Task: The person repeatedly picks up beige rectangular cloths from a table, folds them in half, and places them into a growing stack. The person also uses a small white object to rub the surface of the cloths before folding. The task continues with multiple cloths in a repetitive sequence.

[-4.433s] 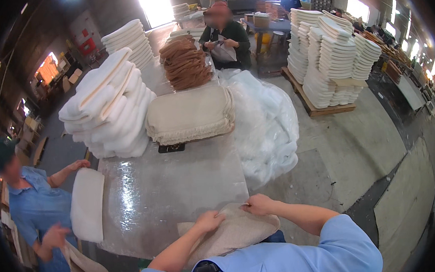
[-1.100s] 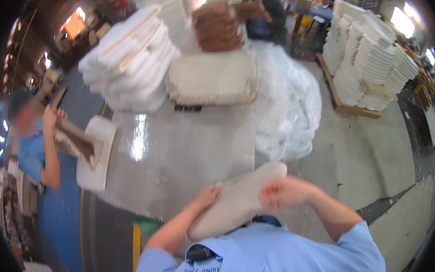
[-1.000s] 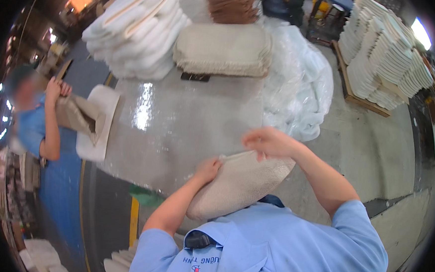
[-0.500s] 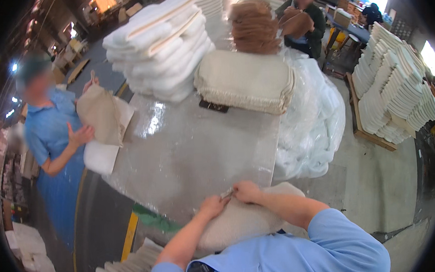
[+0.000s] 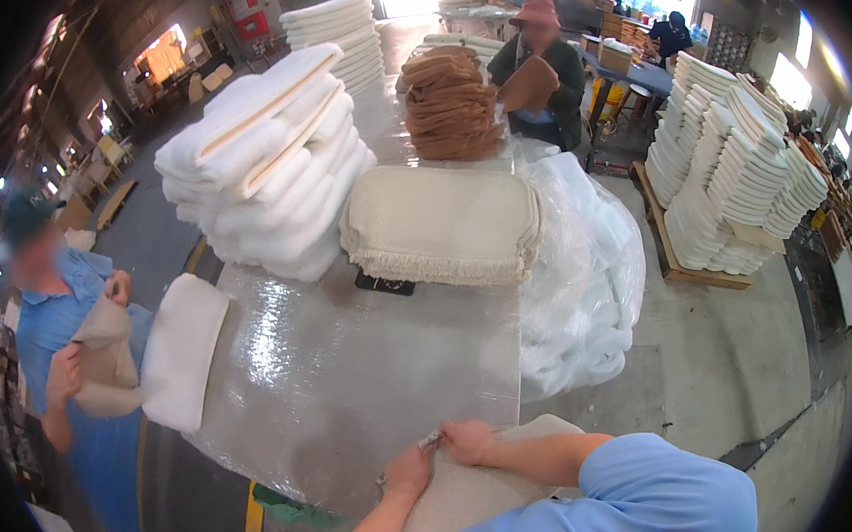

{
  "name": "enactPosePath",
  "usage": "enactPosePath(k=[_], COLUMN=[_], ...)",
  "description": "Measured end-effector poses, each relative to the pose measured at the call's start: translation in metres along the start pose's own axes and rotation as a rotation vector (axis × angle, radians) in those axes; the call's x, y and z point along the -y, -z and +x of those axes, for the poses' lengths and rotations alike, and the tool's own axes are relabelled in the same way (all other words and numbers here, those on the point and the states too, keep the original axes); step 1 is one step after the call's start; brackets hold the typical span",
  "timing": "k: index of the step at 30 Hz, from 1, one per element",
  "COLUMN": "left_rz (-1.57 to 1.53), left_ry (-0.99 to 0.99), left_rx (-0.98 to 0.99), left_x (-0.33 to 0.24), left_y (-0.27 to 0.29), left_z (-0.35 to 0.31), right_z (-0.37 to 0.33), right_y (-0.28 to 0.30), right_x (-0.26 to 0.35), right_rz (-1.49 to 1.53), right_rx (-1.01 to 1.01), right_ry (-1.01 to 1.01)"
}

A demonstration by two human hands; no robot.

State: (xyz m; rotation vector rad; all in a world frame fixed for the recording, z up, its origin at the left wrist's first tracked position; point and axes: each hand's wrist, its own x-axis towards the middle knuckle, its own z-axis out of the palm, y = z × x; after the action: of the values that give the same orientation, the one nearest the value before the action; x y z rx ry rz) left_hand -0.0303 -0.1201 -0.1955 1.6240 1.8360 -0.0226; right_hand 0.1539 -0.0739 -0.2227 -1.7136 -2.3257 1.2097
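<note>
A beige cushion cover (image 5: 484, 492) is held between the blue shirt (image 5: 654, 491) and the shiny grey table (image 5: 374, 367). Its edge is pinched by the left hand (image 5: 408, 468) and the right hand (image 5: 469, 443), close together. If either pinch were loosened, the edge could slip away. Folded beige cloths (image 5: 438, 216) are piled on the table; white pads (image 5: 727, 170) are stacked on a wooden pallet (image 5: 710, 279).

1. I grip one beige cover (image 5: 484, 492) with two hands, left (image 5: 408, 469) and right (image 5: 468, 443), at the near edge of the table (image 5: 384, 376).
2. I count one beige stack (image 5: 442, 206) and one brown stack (image 5: 451, 108) on the table.
3. Two tall white stacks (image 5: 264, 173) (image 5: 334, 42) along the table's left.
4. One white pad (image 5: 186, 354) at the table's left edge.
5. One clear-plastic bundle (image 5: 583, 276) at the table's right.
6. One pallet (image 5: 706, 279), well right of the table.
</note>
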Motion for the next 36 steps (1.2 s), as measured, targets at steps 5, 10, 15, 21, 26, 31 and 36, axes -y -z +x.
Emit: enactPosePath(k=[5,10,15,21,26,31,36], left_rz=[-0.086,0.017,0.049,-0.049,-0.047,-0.010,-0.324], left_ry=[-0.015,0.060,0.074,0.001,0.031,-0.036,-0.128], left_rx=[0.169,0.287,0.143,-0.077,-0.148,-0.072,-0.329], left_x=[0.024,0.039,0.037,0.042,0.045,0.042,0.064], left_y=[0.018,0.027,0.005,-0.012,-0.028,-0.012,0.058], left_z=[-0.006,-0.012,-0.011,-0.006,-0.010,0.002,-0.035], right_z=[0.001,0.006,-0.014,-0.022,-0.024,-0.014,-0.054], right_y=[0.010,0.066,0.045,0.034,0.026,0.039,0.120], right_x=[-0.009,-0.017,-0.037,-0.036,-0.041,-0.038,-0.046], right_rz=[0.033,-0.159,-0.140,-0.019,-0.043,-0.073,0.176], right_rx=[0.019,0.533,0.201,0.026,-0.012,0.032,-0.070], right_ry=[0.150,0.005,0.031,-0.060,0.003,0.015,0.052])
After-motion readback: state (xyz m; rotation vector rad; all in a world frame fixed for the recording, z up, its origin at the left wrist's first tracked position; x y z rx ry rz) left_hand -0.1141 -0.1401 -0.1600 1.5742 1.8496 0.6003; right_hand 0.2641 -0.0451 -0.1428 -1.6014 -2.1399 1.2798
